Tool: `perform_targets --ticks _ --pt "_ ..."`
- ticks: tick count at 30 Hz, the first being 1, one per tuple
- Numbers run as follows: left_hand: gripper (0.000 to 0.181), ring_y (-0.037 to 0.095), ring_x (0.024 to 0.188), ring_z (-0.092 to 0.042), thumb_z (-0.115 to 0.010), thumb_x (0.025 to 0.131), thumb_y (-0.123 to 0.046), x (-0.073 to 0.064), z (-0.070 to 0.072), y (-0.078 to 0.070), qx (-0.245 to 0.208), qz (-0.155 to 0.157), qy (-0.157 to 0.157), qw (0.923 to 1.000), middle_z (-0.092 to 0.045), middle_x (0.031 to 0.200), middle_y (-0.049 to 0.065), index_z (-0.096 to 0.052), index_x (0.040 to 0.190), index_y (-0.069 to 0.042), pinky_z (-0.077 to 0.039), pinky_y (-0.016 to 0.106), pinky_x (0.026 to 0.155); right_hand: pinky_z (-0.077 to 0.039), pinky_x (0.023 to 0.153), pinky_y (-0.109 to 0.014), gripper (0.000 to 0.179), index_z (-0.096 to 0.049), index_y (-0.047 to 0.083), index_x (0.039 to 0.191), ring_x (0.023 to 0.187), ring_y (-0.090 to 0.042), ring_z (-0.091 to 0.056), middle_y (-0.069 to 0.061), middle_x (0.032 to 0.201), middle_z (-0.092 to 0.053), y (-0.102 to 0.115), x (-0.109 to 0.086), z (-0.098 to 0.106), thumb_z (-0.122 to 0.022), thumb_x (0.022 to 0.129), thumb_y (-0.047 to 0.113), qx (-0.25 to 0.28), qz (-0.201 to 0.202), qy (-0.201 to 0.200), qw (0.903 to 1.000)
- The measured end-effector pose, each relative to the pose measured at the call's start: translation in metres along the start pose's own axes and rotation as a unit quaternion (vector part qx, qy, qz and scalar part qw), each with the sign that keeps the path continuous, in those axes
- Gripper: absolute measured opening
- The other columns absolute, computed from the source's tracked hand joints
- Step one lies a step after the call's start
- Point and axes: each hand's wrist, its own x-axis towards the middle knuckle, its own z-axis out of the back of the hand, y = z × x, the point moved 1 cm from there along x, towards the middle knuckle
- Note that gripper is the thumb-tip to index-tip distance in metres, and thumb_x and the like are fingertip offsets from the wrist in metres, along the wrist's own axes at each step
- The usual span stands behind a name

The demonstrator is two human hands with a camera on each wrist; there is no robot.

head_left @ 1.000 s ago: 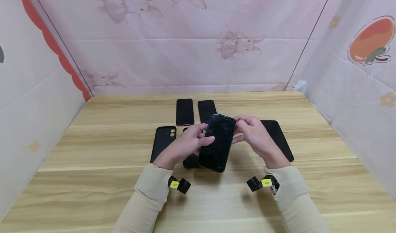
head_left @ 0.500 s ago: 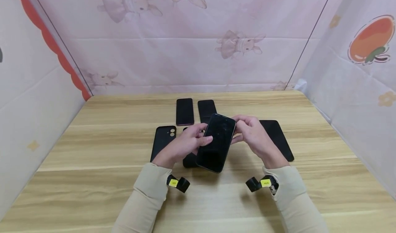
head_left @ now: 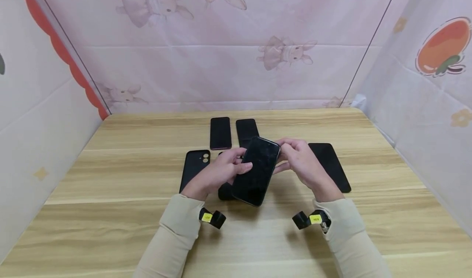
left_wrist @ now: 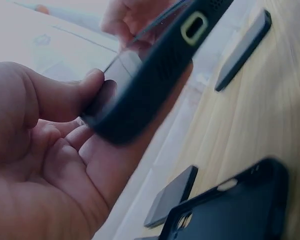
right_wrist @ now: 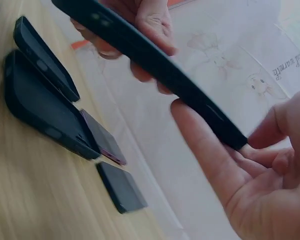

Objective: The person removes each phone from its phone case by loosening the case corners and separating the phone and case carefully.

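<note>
Above the middle of the table, a black smartphone [head_left: 258, 171] in a dark case [left_wrist: 160, 70] is held tilted, its glossy screen toward the head camera. My left hand [head_left: 223, 169] grips its left long side, thumb on the screen and fingers behind. At the upper right corner my right hand [head_left: 300, 159] pinches the phone's edge between thumb and fingers. The left wrist view shows the case's end with a light-rimmed port opening. From the right wrist, the case's long side [right_wrist: 155, 62] appears edge-on, running between both hands. Behind the phone, some fingers are hidden.
A black phone case [head_left: 194, 167] with camera holes lies left of the hands. Another dark case [head_left: 225, 192] is partly covered by the left hand. Two dark phones [head_left: 220, 133] lie at the back, and a larger flat black slab [head_left: 331, 167] lies beside the right forearm.
The phone has shifted slightly left at its lower end and tilted a little more. Both hands have moved slightly left with it and keep their hold.
</note>
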Motion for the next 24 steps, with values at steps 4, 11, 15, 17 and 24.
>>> perform_targets --ticks 4,11,15,17,24 --pt "0.033 0.017 0.074 -0.066 -0.057 0.1 -0.017 -0.0028 0.0034 -0.0014 0.058 0.009 -0.023 0.998 -0.071 0.098 0.012 -0.054 0.131 -0.009 -0.049 0.027 0.056 -0.061 0.071 -0.046 0.035 -0.06 -0.011 0.116 0.085 -0.025 -0.073 -0.021 0.106 -0.069 0.0016 -0.0012 -0.0006 -0.036 0.096 0.004 -0.008 0.001 0.018 0.9998" --pt "0.034 0.018 0.076 -0.066 -0.057 0.099 -0.019 -0.0068 0.0086 -0.0027 0.088 0.006 -0.015 0.9959 -0.07 0.096 0.012 -0.054 0.132 -0.008 -0.048 0.027 0.056 -0.061 0.074 -0.047 0.034 -0.06 -0.009 0.119 0.09 -0.025 -0.072 -0.024 0.112 -0.067 0.0012 -0.0032 -0.0021 -0.037 0.095 -0.001 -0.002 -0.006 0.042 0.9991" --pt "0.034 0.018 0.077 -0.065 -0.057 0.099 -0.018 -0.0085 0.0098 -0.0042 0.096 0.003 -0.012 0.9953 -0.07 0.094 0.01 -0.055 0.132 -0.009 -0.048 0.027 0.057 -0.061 0.074 -0.047 0.037 -0.06 -0.008 0.123 0.094 -0.024 -0.071 -0.025 0.118 -0.065 0.0012 -0.0046 -0.0016 -0.037 0.093 -0.002 -0.013 0.005 0.058 0.9982" --pt "0.033 0.018 0.072 -0.061 -0.058 0.099 -0.017 -0.0088 0.0099 -0.0046 0.106 -0.001 -0.014 0.9942 -0.066 0.088 0.008 -0.056 0.13 -0.009 -0.045 0.027 0.055 -0.061 0.074 -0.047 0.038 -0.06 -0.008 0.123 0.095 -0.025 -0.071 -0.026 0.12 -0.065 0.0013 -0.0048 -0.0015 -0.037 0.093 -0.003 -0.019 0.009 0.066 0.9976" --pt "0.027 0.017 0.057 -0.047 -0.06 0.098 -0.015 -0.0083 0.0094 -0.0034 0.14 -0.015 -0.018 0.99 -0.054 0.075 0.004 -0.06 0.124 -0.011 -0.04 0.026 0.051 -0.061 0.071 -0.047 0.037 -0.059 -0.012 0.121 0.088 -0.026 -0.072 -0.029 0.116 -0.064 -0.0007 -0.0025 -0.0038 -0.036 0.092 -0.005 -0.032 0.002 0.071 0.997"
